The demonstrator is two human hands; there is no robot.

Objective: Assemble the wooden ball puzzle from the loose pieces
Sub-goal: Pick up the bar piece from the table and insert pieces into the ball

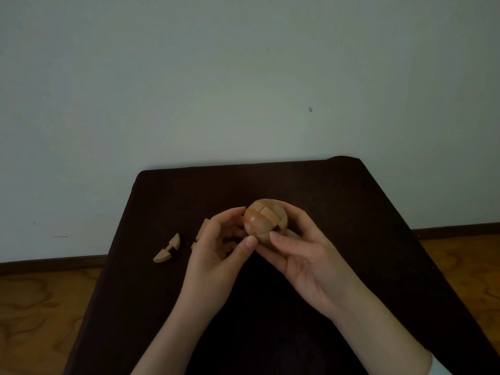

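Now both hands, left hand, right hand, cradling wooden ball

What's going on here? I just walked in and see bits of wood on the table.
A person is putting together a wooden ball puzzle over a dark table. Both hands hold the partly built ball: the left hand curls around its left side and the right hand cups it from the right and below. One notched loose piece lies on the table to the left, and more pieces sit partly hidden behind the left hand, so the ball is not yet finished.
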